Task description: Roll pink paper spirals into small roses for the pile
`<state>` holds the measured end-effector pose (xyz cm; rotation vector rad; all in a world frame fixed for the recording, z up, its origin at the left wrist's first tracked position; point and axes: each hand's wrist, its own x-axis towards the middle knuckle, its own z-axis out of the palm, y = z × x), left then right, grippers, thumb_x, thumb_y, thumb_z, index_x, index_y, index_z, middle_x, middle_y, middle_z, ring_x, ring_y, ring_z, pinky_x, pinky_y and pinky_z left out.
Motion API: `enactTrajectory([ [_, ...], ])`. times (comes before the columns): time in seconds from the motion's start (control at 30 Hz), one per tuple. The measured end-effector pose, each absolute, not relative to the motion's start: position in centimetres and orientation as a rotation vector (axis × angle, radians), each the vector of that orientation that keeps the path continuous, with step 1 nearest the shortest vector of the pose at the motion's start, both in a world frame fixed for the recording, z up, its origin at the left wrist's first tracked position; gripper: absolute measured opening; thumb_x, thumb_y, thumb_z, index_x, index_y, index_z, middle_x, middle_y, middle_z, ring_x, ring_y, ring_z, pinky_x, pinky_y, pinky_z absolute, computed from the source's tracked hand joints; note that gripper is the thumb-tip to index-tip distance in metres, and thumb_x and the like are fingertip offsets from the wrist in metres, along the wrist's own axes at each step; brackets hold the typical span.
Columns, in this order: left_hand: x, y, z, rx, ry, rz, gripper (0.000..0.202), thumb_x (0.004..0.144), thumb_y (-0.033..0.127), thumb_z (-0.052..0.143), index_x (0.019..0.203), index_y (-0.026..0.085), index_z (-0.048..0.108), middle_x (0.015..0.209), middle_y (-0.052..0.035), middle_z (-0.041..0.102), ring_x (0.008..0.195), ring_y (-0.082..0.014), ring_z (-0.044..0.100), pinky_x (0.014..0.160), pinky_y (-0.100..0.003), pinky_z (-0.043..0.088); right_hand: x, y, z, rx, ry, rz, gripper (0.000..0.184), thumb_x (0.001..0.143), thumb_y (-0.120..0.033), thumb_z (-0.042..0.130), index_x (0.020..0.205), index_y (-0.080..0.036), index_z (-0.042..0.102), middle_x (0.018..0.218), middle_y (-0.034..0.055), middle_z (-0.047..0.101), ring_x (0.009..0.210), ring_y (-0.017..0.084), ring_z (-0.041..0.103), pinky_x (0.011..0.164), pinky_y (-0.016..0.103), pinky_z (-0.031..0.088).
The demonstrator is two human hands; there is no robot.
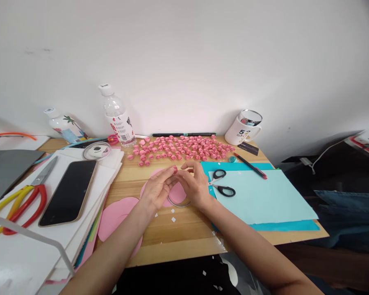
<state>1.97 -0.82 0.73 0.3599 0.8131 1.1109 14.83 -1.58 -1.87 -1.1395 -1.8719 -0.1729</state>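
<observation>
A small rolled pink paper rose [175,169] sits pinched at the fingertips of my left hand [157,188]. My right hand [196,184] meets it from the other side, thumb and fingers curled close to the rose; whatever they pinch is too small to make out. Below both hands lies pink paper [178,193], with part of a thin clear ring [180,206] showing over it. Another piece of pink paper with rounded edges [118,215] lies beside my left forearm. Many similar pink paper roses [187,148] are spread behind my hands.
Black-handled scissors [223,183] rest on light blue sheets [264,196] at right, near a pen [250,166] and a mug [243,128]. At left, a phone [69,192] and red-yellow scissors [27,196] lie on stacked paper. A bottle [118,119] stands behind. White scraps [173,219] dot the table.
</observation>
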Motion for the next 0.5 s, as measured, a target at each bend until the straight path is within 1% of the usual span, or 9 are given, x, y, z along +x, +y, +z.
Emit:
enactTrajectory([
  [0.1, 2.1, -0.9, 0.7, 0.447, 0.825, 1.148, 0.014, 0.06, 0.014, 0.075, 0.073, 0.01, 0.07, 0.074, -0.0059, 0.071, 0.073, -0.0145, 0.065, 0.078, -0.029, 0.049, 15.1, -1.3, -2.0, -1.104, -1.858, 0.002, 0.01, 0.085, -0.019, 0.051, 0.082, -0.021, 0.061, 0.082, 0.0054, 0.056, 0.075, 0.015, 0.054, 0.061, 0.026, 0.046],
  [0.2, 2.2, -1.0, 0.6, 0.504, 0.862, 1.189, 0.017, 0.057, 0.016, 0.077, 0.072, 0.011, 0.071, 0.073, -0.0053, 0.071, 0.071, -0.0139, 0.064, 0.076, -0.029, 0.048, 15.5, -1.1, -2.0, -1.015, -1.849, 0.2, 0.009, 0.085, -0.017, 0.051, 0.082, -0.02, 0.059, 0.08, 0.005, 0.059, 0.076, 0.015, 0.056, 0.064, 0.027, 0.048],
  [0.33, 2.2, -0.9, 0.4, 0.552, 0.905, 1.218, 0.015, 0.057, 0.018, 0.077, 0.07, 0.011, 0.072, 0.069, -0.0045, 0.07, 0.065, -0.0112, 0.061, 0.069, -0.025, 0.047, 15.7, -1.0, -1.5, -0.978, -1.757, 0.415, 0.006, 0.082, -0.018, 0.055, 0.078, -0.02, 0.059, 0.077, 0.0036, 0.06, 0.072, 0.014, 0.056, 0.061, 0.026, 0.048],
  [0.43, 2.3, -1.0, 0.5, 0.563, 0.886, 1.217, 0.016, 0.057, 0.018, 0.077, 0.07, 0.011, 0.072, 0.069, -0.0052, 0.07, 0.066, -0.0122, 0.062, 0.07, -0.026, 0.048, 15.6, -1.1, -1.2, -1.013, -1.651, 0.565, 0.005, 0.079, -0.022, 0.059, 0.075, -0.02, 0.06, 0.075, 0.0024, 0.06, 0.072, 0.014, 0.057, 0.059, 0.026, 0.049],
  [0.5, 2.3, -1.0, 0.7, 0.554, 0.875, 1.217, 0.017, 0.057, 0.018, 0.078, 0.071, 0.011, 0.072, 0.069, -0.0058, 0.07, 0.067, -0.0128, 0.062, 0.072, -0.026, 0.048, 15.5, -1.2, -1.0, -1.077, -1.515, 0.704, 0.008, 0.076, -0.026, 0.063, 0.074, -0.019, 0.06, 0.073, 0.0019, 0.06, 0.069, 0.014, 0.057, 0.056, 0.025, 0.049],
])
